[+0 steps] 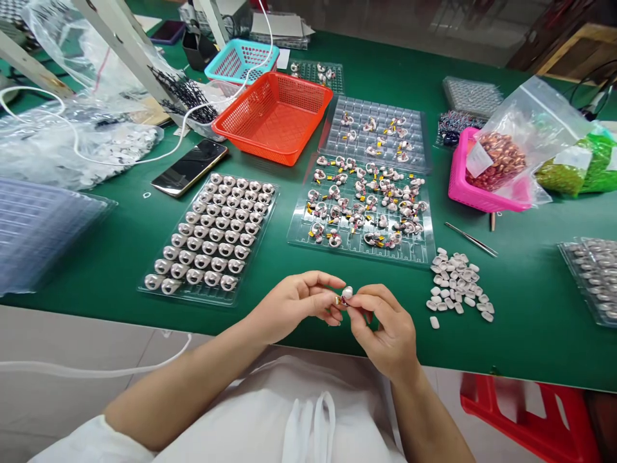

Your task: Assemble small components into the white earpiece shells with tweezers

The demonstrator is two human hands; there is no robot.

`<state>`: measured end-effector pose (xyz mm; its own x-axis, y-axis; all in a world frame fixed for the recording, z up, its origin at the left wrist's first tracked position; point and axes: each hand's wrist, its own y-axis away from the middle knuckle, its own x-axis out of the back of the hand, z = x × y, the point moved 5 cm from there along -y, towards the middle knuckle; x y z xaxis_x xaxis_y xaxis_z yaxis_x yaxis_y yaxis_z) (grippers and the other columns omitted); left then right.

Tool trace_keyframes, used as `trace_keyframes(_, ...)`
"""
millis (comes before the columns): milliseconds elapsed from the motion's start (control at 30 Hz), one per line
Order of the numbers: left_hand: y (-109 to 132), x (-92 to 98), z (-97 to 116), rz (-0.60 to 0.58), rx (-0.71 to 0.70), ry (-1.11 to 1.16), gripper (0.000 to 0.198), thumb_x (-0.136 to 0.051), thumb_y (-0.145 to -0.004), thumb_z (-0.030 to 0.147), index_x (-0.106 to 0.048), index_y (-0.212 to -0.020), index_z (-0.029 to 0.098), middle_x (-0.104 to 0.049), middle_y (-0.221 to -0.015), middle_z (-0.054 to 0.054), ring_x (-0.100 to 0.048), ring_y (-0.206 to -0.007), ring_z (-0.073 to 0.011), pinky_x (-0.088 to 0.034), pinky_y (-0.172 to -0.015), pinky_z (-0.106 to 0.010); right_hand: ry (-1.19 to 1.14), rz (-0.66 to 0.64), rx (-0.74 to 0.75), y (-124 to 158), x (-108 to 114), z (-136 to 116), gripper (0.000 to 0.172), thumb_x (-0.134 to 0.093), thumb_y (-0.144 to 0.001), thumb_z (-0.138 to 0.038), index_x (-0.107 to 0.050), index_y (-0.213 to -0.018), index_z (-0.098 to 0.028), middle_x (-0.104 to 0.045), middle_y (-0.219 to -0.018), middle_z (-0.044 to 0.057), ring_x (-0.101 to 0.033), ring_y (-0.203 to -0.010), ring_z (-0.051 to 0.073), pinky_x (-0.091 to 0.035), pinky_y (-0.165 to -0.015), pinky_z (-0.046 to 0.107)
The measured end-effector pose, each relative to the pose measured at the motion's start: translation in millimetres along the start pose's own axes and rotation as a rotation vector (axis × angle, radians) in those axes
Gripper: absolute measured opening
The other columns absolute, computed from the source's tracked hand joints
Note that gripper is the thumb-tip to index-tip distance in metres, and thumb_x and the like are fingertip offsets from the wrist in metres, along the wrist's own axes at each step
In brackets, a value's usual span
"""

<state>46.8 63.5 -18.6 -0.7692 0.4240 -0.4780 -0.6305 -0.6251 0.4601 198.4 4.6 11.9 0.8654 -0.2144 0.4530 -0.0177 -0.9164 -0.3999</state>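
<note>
My left hand [308, 299] and my right hand [383, 321] meet above the table's front edge. Their fingertips pinch one small earphone assembly [347, 293] with a rounded white shell and a yellow and dark red part. Its finer details are too small to make out. Ahead lies a clear tray [299, 236] of similar white assemblies with yellow tabs and wires. To the left, a second tray [187, 297] carries rows of shiny silver-beige shells. Small white caps [456, 283] lie loose in a pile right of my right hand.
Tweezers [471, 240] lie beyond the caps. A pink basket [486, 204] holds bagged copper-coloured parts. A red basket [274, 119], a blue basket [241, 61] and a phone [190, 167] stand or lie farther back. Stacked clear trays [43, 231] are at left; a white cable [144, 159] crosses the table.
</note>
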Motion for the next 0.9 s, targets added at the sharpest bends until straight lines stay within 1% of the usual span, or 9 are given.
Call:
trace_keyframes(67,-3,1.4,-5,-0.019,0.082,0.094,0.039,-0.087,-0.076,0.039,-0.073,-0.1,0.011,-0.077,-0.081,-0.007,-0.073,-0.068,-0.0166,-0.061,-0.068,-0.029,0.004,-0.006,0.016,1,-1,0,0.016,-0.062,-0.092,-0.011,-0.068,-0.099,-0.024,-0.069,-0.09,0.005,-0.064,-0.068,0.013,-0.054,-0.056,0.026)
trace_keyframes(167,-5,2.5,-10,-0.037,0.19,0.134,0.036,-0.089,-0.073,0.038,-0.076,-0.09,0.009,-0.073,-0.074,-0.006,-0.069,-0.063,-0.0132,-0.059,-0.064,-0.025,0.011,-0.026,0.072,2,-5,-2,0.02,-0.061,-0.092,-0.01,-0.068,-0.103,-0.025,-0.07,-0.09,0.005,-0.067,-0.071,0.014,-0.055,-0.056,0.025)
trace_keyframes(267,-5,3.3,-9,-0.052,0.246,0.133,0.034,-0.092,-0.069,0.035,-0.079,-0.088,0.009,-0.072,-0.072,-0.005,-0.066,-0.062,-0.0108,-0.057,-0.062,-0.022,0.033,-0.059,0.129,2,-6,-5,0.024,-0.06,-0.092,-0.007,-0.066,-0.107,-0.025,-0.07,-0.092,0.005,-0.068,-0.078,0.016,-0.058,-0.064,0.027)
trace_keyframes(367,-3,4.1,-4,-0.063,0.243,0.122,0.032,-0.092,-0.069,0.031,-0.081,-0.089,0.009,-0.074,-0.077,-0.006,-0.066,-0.063,-0.0107,-0.056,-0.064,-0.022,0.066,-0.112,0.166,0,-6,-6,0.026,-0.059,-0.092,-0.006,-0.066,-0.109,-0.023,-0.071,-0.094,0.007,-0.069,-0.081,0.018,-0.059,-0.07,0.03)
trace_keyframes(467,-2,3.4,-1,-0.068,0.217,0.116,0.029,-0.091,-0.069,0.029,-0.081,-0.089,0.01,-0.076,-0.082,-0.007,-0.068,-0.066,-0.0127,-0.057,-0.067,-0.025,0.072,-0.156,0.198,-2,-2,-7,0.027,-0.056,-0.093,-0.007,-0.065,-0.112,-0.024,-0.071,-0.095,0.008,-0.069,-0.081,0.018,-0.058,-0.069,0.03)
trace_keyframes(567,-1,0.6,-1,-0.079,0.231,0.132,0.028,-0.091,-0.07,0.028,-0.081,-0.088,0.01,-0.076,-0.08,-0.007,-0.067,-0.065,-0.0125,-0.057,-0.067,-0.026,0.076,-0.203,0.255,-4,1,-9,0.031,-0.054,-0.094,-0.008,-0.065,-0.117,-0.025,-0.072,-0.097,0.007,-0.069,-0.079,0.018,-0.057,-0.068,0.03)
trace_keyframes(733,-1,-2.9,-4,-0.073,0.25,0.17,0.024,-0.091,-0.066,0.022,-0.081,-0.083,0.009,-0.072,-0.074,-0.005,-0.065,-0.064,-0.0114,-0.056,-0.066,-0.024,0.219,-0.289,0.379,-5,4,-10,0.037,-0.055,-0.095,-0.009,-0.065,-0.125,-0.028,-0.073,-0.095,0.006,-0.066,-0.073,0.018,-0.054,-0.069,0.033)
trace_keyframes(833,-2,-4.5,-6,-0.06,0.232,0.181,0.024,-0.091,-0.064,0.022,-0.08,-0.08,0.009,-0.071,-0.073,-0.005,-0.064,-0.064,-0.0114,-0.056,-0.064,-0.023,0.185,-0.277,0.35,-3,7,-8,0.037,-0.055,-0.095,-0.009,-0.066,-0.124,-0.029,-0.072,-0.096,0.007,-0.065,-0.074,0.017,-0.054,-0.069,0.032)
trace_keyframes(900,-3,-5.6,-5,-0.031,0.208,0.186,0.025,-0.092,-0.062,0.023,-0.08,-0.079,0.009,-0.071,-0.074,-0.005,-0.064,-0.063,-0.0116,-0.056,-0.061,-0.023,0.075,-0.222,0.257,-1,8,-4,0.036,-0.056,-0.095,-0.008,-0.065,-0.123,-0.028,-0.071,-0.098,0.007,-0.067,-0.08,0.017,-0.055,-0.069,0.031)
